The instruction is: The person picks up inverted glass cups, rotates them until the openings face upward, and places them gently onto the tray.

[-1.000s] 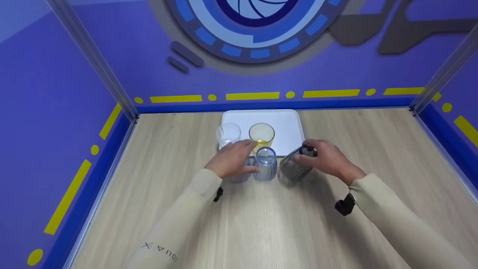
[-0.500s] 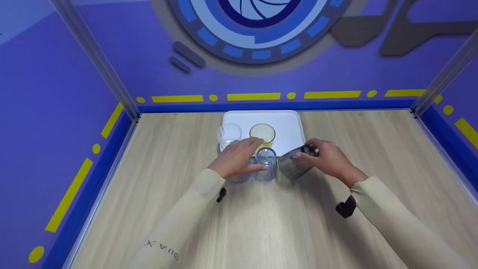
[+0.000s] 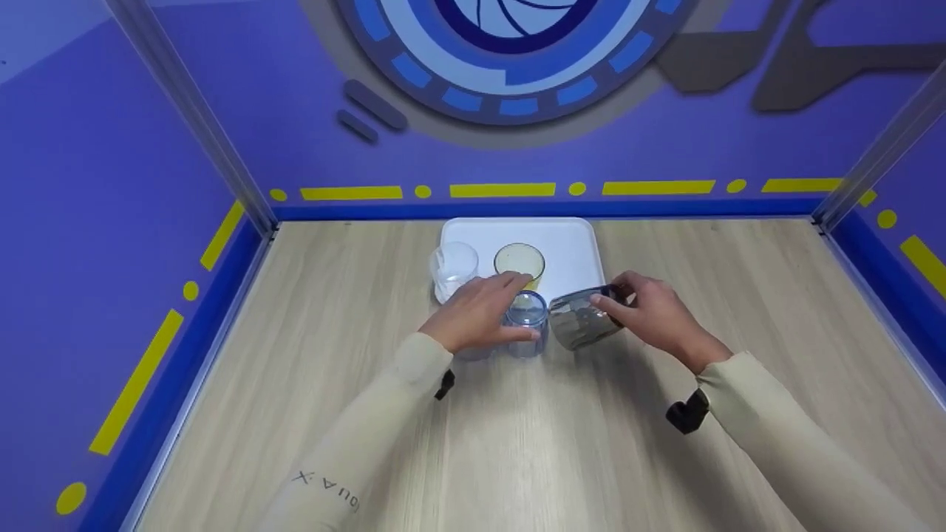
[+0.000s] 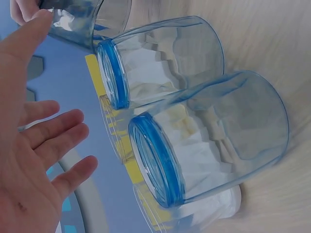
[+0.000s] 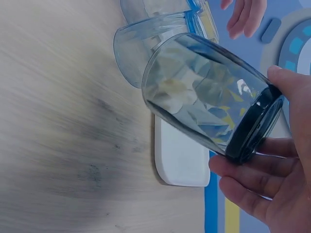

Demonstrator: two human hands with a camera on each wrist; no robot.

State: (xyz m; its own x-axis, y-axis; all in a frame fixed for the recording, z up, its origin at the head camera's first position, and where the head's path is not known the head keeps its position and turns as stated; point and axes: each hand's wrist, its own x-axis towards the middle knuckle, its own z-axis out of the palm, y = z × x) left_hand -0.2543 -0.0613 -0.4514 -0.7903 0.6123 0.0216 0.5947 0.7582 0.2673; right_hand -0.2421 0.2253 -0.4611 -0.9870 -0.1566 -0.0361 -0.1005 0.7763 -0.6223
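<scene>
My right hand (image 3: pixel 661 314) grips a smoky grey drinking glass (image 3: pixel 578 321) by its thick base, thumb on one side and fingers on the other. That glass leans over, its mouth facing left and down. Two bluish clear glasses stand upside down on the table: one blue glass (image 3: pixel 526 343) beside the grey one, the other blue glass (image 4: pixel 228 121) mostly hidden under my left hand in the head view. My left hand (image 3: pixel 480 314) hovers over their bases, fingers and thumb spread, holding nothing.
Against the back wall lies a white tray (image 3: pixel 573 247). A yellow-tinted glass (image 3: pixel 519 258) and a clear glass (image 3: pixel 457 260) stand on its left and middle. Blue-purple panels (image 3: pixel 355 170) enclose the wooden table (image 3: pixel 517 443) at the back and sides.
The grey glass has tipped further toward lying sideways in my right hand, its mouth end lifting. My left hand has drifted slightly right over the blue glasses.
</scene>
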